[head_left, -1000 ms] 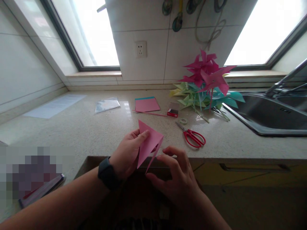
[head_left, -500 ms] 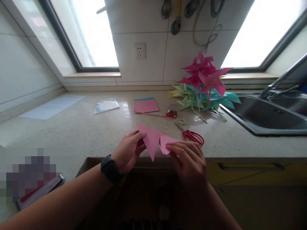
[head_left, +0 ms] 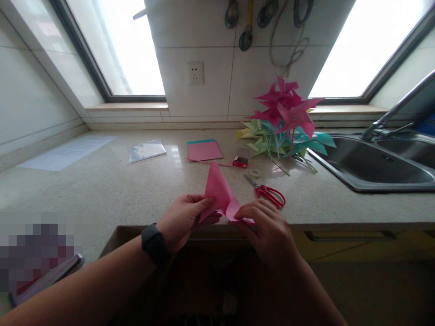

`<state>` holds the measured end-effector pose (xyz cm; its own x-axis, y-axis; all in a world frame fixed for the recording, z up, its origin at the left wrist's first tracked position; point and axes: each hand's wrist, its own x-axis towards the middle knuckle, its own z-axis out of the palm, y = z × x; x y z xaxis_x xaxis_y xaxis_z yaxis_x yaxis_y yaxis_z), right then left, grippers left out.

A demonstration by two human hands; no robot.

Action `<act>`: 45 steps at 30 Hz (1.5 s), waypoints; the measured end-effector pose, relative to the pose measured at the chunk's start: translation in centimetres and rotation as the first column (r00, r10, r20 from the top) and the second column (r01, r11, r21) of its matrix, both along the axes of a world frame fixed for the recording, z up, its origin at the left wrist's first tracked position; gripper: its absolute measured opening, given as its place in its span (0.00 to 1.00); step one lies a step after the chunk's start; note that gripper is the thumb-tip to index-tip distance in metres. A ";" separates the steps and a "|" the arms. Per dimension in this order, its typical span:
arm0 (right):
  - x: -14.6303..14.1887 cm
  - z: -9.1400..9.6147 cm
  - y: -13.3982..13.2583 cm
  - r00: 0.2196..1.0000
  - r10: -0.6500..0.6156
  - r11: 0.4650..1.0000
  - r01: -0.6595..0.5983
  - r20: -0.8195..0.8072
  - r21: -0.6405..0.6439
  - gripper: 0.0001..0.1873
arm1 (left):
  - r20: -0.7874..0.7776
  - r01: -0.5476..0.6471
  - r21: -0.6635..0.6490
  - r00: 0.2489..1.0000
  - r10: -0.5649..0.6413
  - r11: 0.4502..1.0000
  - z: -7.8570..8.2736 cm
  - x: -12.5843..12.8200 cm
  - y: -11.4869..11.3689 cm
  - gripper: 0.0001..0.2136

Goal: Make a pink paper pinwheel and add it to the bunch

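Between my hands, at the counter's front edge, is a sheet of pink paper point(head_left: 219, 185), cut and partly folded, with one pointed flap standing up. My left hand point(head_left: 190, 219) pinches its left side between thumb and fingers. On the right side, my right hand point(head_left: 263, 226) grips a curled flap of the same paper, its fingertips pressed together. Red-handled scissors point(head_left: 270, 194) lie on the counter just beyond my right hand, blades slightly apart and pointing up and left. A small roll of tape point(head_left: 254, 173) sits near their tip.
Behind the paper lie a stack of pink sheets point(head_left: 204, 150), a pink stick point(head_left: 226, 165) and a small red-and-black box point(head_left: 240, 161). Paper pinwheels point(head_left: 288, 115) are heaped at the back right, beside the sink point(head_left: 360, 183). A clear packet point(head_left: 147, 151) and a printed sheet point(head_left: 68, 153) lie left.
The pink paper has turned between my hands: its left flap, which pointed downward, now points up. My right fingers have curled the right flap over. Both hands keep hold.
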<state>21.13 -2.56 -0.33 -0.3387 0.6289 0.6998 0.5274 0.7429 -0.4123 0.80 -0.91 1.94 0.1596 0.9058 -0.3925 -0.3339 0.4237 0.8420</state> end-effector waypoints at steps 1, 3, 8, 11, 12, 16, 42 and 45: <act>0.0 0.1 0.0 1.000 0.020 1.000 -0.020 -0.023 -0.017 0.03 | -0.019 0.012 0.010 1.000 -0.012 1.000 0.0 -0.1 0.0 0.06; 0.0 0.1 0.0 0.994 0.056 0.995 -0.063 -0.097 -0.073 0.04 | -0.058 0.045 0.039 0.997 -0.042 0.998 -0.1 -0.3 0.0 0.10; -0.5 -0.3 -0.1 0.910 -0.011 0.923 -0.150 -0.415 -0.354 0.10 | -0.138 0.091 0.133 0.988 -0.072 0.987 -0.3 -0.7 0.2 0.20; -1.0 -0.2 0.1 0.801 -0.097 0.834 -0.259 -0.591 -0.488 0.15 | -0.049 0.109 0.180 0.994 -0.102 0.978 -0.4 -0.7 0.2 0.22; -1.1 -0.1 0.2 0.765 -0.134 0.809 -0.283 -0.630 -0.516 0.17 | -0.022 0.109 0.196 0.994 -0.107 0.975 -0.4 -0.6 0.3 0.23; -1.6 -0.4 0.8 0.626 -0.303 0.741 -0.319 -0.718 -0.591 0.18 | -0.049 0.100 0.250 0.995 -0.091 0.963 -0.7 -0.8 0.4 0.26; -1.0 -1.1 2.1 0.853 -0.383 0.921 0.319 0.356 0.225 0.39 | -0.808 0.488 0.218 0.576 -0.125 0.845 -0.1 -5.4 4.2 0.24; -0.8 -0.6 2.0 0.838 -0.362 0.930 0.294 0.408 0.221 0.41 | -0.866 0.491 0.286 0.499 0.003 0.823 -0.2 -5.4 4.1 0.22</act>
<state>20.35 -0.58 -0.93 -0.4206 0.6618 0.6206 0.8501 0.5264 0.0147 -4.61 3.19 1.78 0.2442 0.9689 -0.0399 0.6424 -0.1308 0.7551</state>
